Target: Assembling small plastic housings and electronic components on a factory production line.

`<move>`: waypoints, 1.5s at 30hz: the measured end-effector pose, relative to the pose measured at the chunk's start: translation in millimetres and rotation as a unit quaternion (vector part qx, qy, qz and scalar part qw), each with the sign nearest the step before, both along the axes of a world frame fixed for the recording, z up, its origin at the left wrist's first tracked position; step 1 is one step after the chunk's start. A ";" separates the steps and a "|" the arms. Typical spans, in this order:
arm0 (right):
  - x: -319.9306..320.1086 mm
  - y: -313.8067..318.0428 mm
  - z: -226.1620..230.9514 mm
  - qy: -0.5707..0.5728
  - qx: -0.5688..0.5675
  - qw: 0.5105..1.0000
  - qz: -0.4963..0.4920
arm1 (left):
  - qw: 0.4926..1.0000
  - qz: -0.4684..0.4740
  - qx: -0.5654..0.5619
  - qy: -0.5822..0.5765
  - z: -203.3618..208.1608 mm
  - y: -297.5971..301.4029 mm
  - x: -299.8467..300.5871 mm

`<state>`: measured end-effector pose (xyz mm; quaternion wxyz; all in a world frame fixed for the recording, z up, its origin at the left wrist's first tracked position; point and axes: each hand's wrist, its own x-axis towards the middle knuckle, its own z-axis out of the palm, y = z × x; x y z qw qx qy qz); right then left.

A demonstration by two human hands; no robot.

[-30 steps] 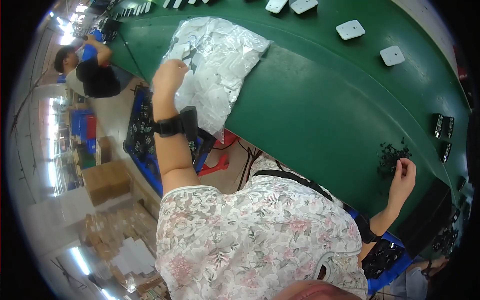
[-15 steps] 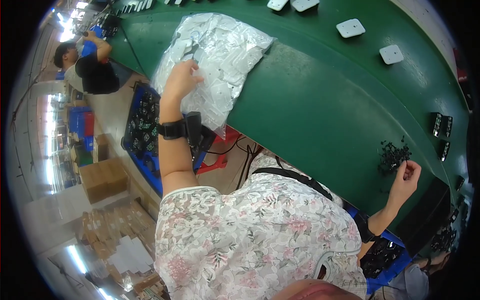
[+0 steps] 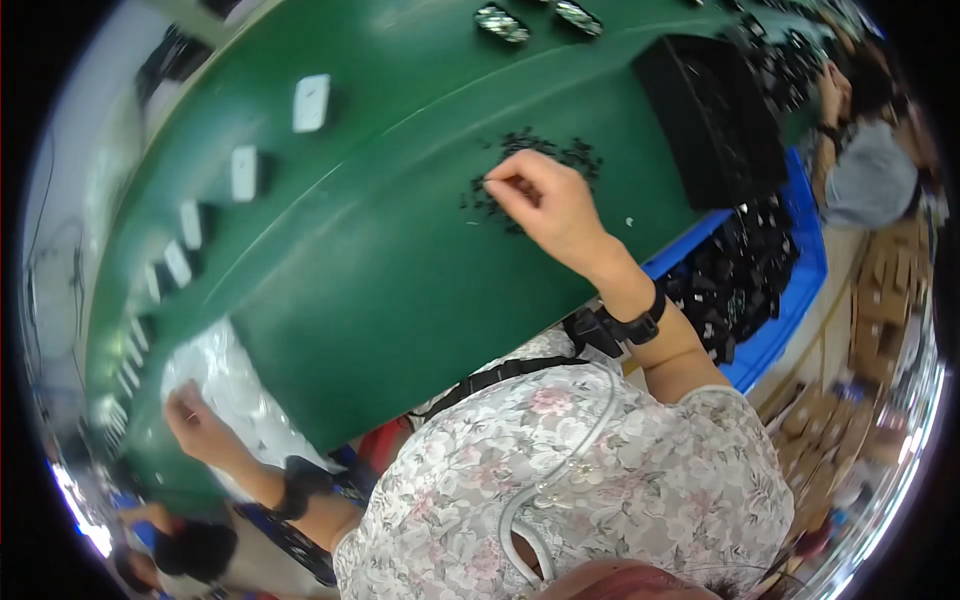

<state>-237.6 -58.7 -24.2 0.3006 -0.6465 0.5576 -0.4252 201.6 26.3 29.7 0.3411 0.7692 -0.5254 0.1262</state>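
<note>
My right hand (image 3: 548, 205) is over a loose pile of small black parts (image 3: 580, 157) on the green table. Its thumb and forefinger are pinched together; whatever may be between the tips is too small to make out. On the left, a clear plastic bag (image 3: 245, 385) full of flat white plates lies at the table's near edge. Above the bag's far side is my left hand (image 3: 200, 425), fingers loosely bent and apart, with nothing visible in them. Both wrists wear black bands.
White plates (image 3: 311, 103) stand in a curved row along the green table (image 3: 400, 270). Dark glossy units (image 3: 502, 24) lie at the far side. A black box (image 3: 690, 130) is at the right, above a blue crate (image 3: 780, 330) of black parts. Other people sit at both ends.
The view has swung to the right, bringing the black box and crate into sight. My right hand has shifted over the black parts, fingers pinched. My left hand stays by the bag.
</note>
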 end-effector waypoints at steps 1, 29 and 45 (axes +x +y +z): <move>2.7 1.7 1.6 -0.010 0.003 1.000 0.005 | 0.995 -0.043 0.014 0.086 -10.5 -11.7 -12.8; 7.7 18.3 18.0 -0.170 0.162 0.970 0.066 | 0.773 -0.491 0.129 0.380 -50.4 -77.4 -261.7; 18.3 13.4 14.7 -0.084 0.106 0.990 0.036 | 0.711 -0.451 0.145 0.519 -53.4 -71.1 -261.8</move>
